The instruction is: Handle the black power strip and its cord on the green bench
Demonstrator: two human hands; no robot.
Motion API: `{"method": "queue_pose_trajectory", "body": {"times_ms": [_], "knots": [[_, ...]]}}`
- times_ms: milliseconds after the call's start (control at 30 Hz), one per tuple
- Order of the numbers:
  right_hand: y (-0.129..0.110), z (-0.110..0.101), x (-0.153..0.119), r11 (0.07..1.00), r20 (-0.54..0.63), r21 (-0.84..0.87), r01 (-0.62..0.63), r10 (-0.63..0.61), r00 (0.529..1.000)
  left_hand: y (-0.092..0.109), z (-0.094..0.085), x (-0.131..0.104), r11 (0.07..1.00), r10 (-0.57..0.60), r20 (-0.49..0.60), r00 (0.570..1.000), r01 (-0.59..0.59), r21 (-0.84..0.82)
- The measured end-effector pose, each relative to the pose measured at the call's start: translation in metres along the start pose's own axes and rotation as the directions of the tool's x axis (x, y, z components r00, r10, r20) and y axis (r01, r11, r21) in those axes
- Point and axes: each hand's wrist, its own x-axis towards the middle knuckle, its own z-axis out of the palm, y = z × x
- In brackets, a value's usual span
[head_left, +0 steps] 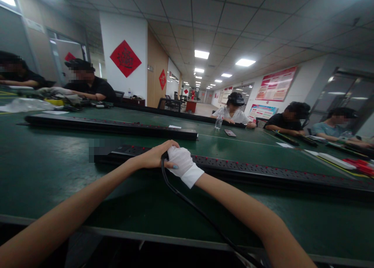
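Item, one black cable (187, 200), rising from the near edge of the green table (58, 182) to my two joined hands. Item, my left hand (156, 156), bare, one nail pale blue, thumb and fingers closed about the cable's upper end. Item, my right hand (179, 159), in a white glove (193, 175), bent against the left; whether its fingers pinch the cable as well I cannot tell. Item, one long black socket strip (248, 170), lying across the table just behind my hands, its outlets in a row set with small red parts; its left end is blurred over, and any marking on it is too small for me to read. Item, a second black strip (117, 126), farther off to the left. Item, a white slip (174, 127) beside it, print unreadable. Item, a phone (230, 133), lying flat, and a clear bottle (218, 122), upright, its label illegible from here. Item, a co-worker in white (232, 114) at the far side. Item, a red diamond hanging (125, 59) on the wall, dark characters I cannot make out. Item, a red-and-white poster (276, 84), its lines of text too blurred to read.
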Motion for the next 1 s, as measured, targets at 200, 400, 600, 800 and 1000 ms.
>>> {"method": "queue_pose_trajectory", "body": {"times_ms": [200,400,600,800,1000], "knots": [[-0.0002,0.0012,0.0009,1.0,0.012,-0.01,-0.016,0.016,1.0,0.0,0.0009,0.0002,1.0,-0.004,-0.002,1.0,0.004,0.011],[-0.0001,0.0044,0.0008,1.0,-0.025,-0.012,-0.015,0.015,1.0,0.0015,-0.0004,-0.0004,1.0,-0.017,0.008,1.0,0.017,0.012],[0.0004,0.0066,0.0014,1.0,-0.04,0.001,-0.011,0.011,0.999,0.0021,-0.0007,-0.0003,0.999,-0.045,0.02,0.999,0.045,-0.005],[-0.0014,0.0012,0.0009,1.0,0.017,0.003,-0.015,0.015,1.0,0.0022,-0.0007,-0.0008,0.999,-0.036,0.011,0.999,0.036,-0.009],[-0.0019,-0.0003,0.0008,1.0,0.022,0.008,-0.019,0.019,1.0,0.0018,-0.0009,-0.0003,0.999,-0.034,0.016,0.999,0.034,-0.014]]}}
